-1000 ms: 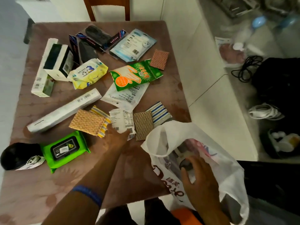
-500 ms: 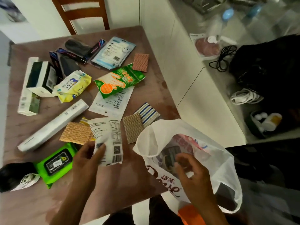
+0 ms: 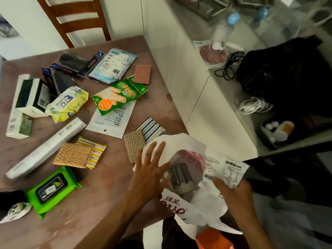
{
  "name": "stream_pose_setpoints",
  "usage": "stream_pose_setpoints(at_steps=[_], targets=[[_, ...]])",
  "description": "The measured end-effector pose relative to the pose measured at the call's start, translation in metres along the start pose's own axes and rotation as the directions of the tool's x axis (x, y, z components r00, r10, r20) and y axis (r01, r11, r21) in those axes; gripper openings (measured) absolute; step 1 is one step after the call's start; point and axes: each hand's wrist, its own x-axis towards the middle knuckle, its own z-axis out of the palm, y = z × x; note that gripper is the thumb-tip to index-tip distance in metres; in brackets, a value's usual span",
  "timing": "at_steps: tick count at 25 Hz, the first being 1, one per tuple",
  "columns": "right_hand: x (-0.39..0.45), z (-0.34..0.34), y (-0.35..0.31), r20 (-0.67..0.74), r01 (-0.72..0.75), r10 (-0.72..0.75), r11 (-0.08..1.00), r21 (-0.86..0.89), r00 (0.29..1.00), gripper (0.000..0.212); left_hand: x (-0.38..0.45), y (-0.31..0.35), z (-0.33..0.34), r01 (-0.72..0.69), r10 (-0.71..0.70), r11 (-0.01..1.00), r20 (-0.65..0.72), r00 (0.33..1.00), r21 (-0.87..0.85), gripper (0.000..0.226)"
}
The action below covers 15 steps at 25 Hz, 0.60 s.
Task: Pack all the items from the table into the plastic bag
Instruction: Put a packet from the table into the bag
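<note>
I see my left hand [image 3: 151, 169] spread flat against the white plastic bag [image 3: 179, 209] rim, while my right hand [image 3: 231, 193] pinches a crinkled white printed packet [image 3: 228, 172] over its mouth.

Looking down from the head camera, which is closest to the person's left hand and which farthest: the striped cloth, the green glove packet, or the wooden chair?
From the left hand:
1. Striped cloth, just beyond the fingertips, by the bag.
2. Green glove packet, mid-table.
3. Wooden chair, past the table's far edge.
</note>
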Motion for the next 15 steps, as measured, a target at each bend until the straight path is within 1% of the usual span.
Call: stream_pose_setpoints(at_steps=[1, 2, 3, 4, 5, 6, 7, 8, 10, 11, 12, 13, 14, 15], targets=[[0.007, -0.008, 0.004, 0.041, 0.078, -0.073, 0.985, -0.154, 0.996, 0.030, 0.002, -0.006, 0.012, 0.028, -0.036, 0.996, 0.097, 0.995, 0.083, 0.062], [0.012, -0.010, 0.004, 0.132, 0.179, -0.146, 0.942, -0.285, 0.980, 0.032, 0.004, -0.008, 0.017, 0.069, -0.081, 0.994, 0.151, 0.985, 0.084, 0.078], [0.016, -0.007, 0.003, 0.232, 0.319, -0.243, 0.864, -0.390, 0.942, 0.038, 0.009, -0.011, 0.021, 0.122, -0.125, 0.992, 0.153, 0.980, 0.031, 0.088], [0.020, 0.002, 0.002, 0.316, 0.484, -0.372, 0.739, -0.468, 0.873, 0.046, 0.015, -0.011, 0.016, 0.174, -0.169, 0.984, 0.119, 0.978, -0.039, 0.090], [0.025, 0.014, 0.004, 0.385, 0.619, -0.486, 0.575, -0.535, 0.785, 0.055, 0.020, -0.011, 0.010, 0.212, -0.206, 0.971, 0.063, 0.976, -0.111, 0.086], [0.031, 0.031, 0.008, 0.431, 0.697, -0.569, 0.415, -0.585, 0.700, 0.064, 0.024, -0.009, 0.002, 0.239, -0.242, 0.958, 0.001, 0.970, -0.159, 0.079], [0.038, 0.051, 0.011, 0.449, 0.712, -0.604, 0.306, -0.632, 0.658, 0.071, 0.028, -0.008, -0.005, 0.253, -0.270, 0.950, -0.073, 0.960, -0.186, 0.072], [0.044, 0.071, 0.012, 0.462, 0.698, -0.595, 0.249, -0.671, 0.657, 0.075, 0.029, -0.006, -0.013, 0.267, -0.295, 0.939, -0.109, 0.949, -0.217, 0.065], [0.048, 0.103, 0.018, 0.507, 0.650, -0.483, 0.188, -0.736, 0.714, 0.074, 0.024, -0.003, -0.022, 0.274, -0.315, 0.919, -0.107, 0.943, -0.285, 0.056], [0.045, 0.111, 0.022, 0.533, 0.634, -0.410, 0.160, -0.757, 0.740, 0.067, 0.018, -0.006, -0.020, 0.265, -0.305, 0.914, -0.087, 0.949, -0.308, 0.053], [0.040, 0.113, 0.023, 0.547, 0.637, -0.381, 0.163, -0.753, 0.745, 0.054, 0.013, -0.008, -0.018, 0.269, -0.302, 0.907, -0.055, 0.952, -0.323, 0.051], [0.032, 0.111, 0.024, 0.543, 0.662, -0.428, 0.199, -0.723, 0.722, 0.037, 0.007, -0.013, -0.014, 0.274, -0.299, 0.901, -0.025, 0.954, -0.337, 0.049], [0.023, 0.106, 0.023, 0.529, 0.697, -0.494, 0.256, -0.670, 0.690, 0.025, 0.001, -0.016, -0.013, 0.264, -0.288, 0.895, -0.014, 0.957, -0.360, 0.047], [0.013, 0.101, 0.019, 0.502, 0.728, -0.556, 0.318, -0.607, 0.662, 0.024, -0.005, -0.021, -0.012, 0.235, -0.271, 0.883, -0.033, 0.962, -0.407, 0.042]])
